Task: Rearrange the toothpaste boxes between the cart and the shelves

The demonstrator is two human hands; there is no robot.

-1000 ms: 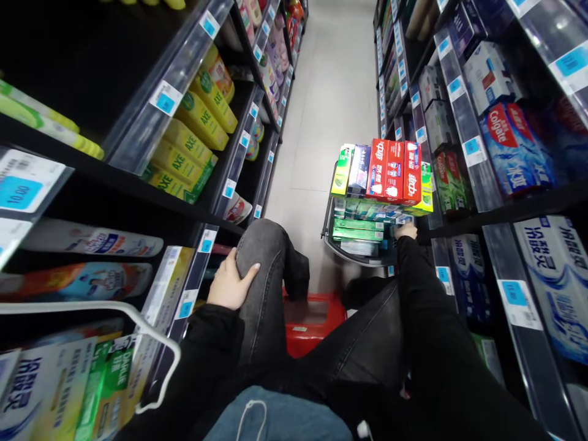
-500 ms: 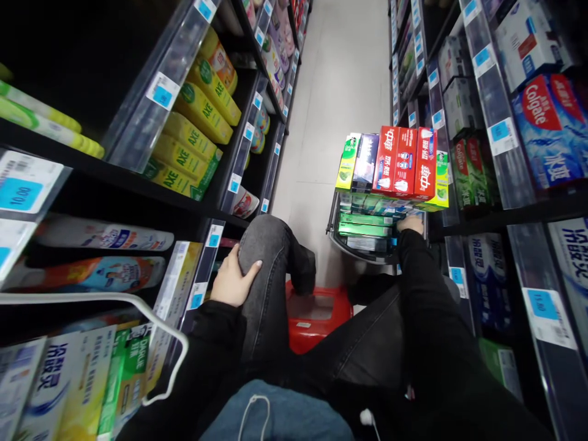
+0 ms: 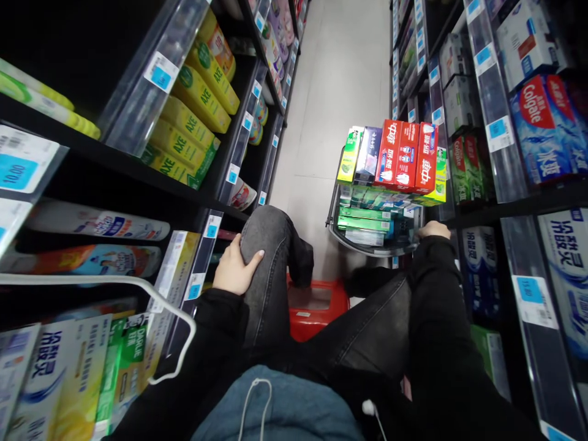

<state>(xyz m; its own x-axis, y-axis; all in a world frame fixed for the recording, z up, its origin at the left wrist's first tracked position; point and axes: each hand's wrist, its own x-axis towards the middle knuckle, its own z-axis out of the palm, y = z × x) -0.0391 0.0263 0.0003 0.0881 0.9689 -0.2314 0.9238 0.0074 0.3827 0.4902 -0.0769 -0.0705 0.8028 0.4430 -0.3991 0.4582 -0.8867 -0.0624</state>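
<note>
Just beyond the right grip [image 3: 434,231], red boxes [image 3: 407,156] carry white lettering; the nearby basket [image 3: 376,252] is dark grey. Under the left grip [image 3: 233,269], the jeans [image 3: 271,269] are faded charcoal; beyond it, yellow bottles [image 3: 202,101] bear green lettering. Between the grips, a plastic object [image 3: 316,321] is bright red.

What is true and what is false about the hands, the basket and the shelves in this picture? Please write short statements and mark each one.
1. The left hand rests on the left knee. True.
2. The right hand lies on the right knee. False: it is at the right side of the basket.
3. Red boxes are among the basket's load. True.
4. The plastic object between the legs is green. False: it is red.
5. Yellow bottles stand on the left shelves. True.
</note>
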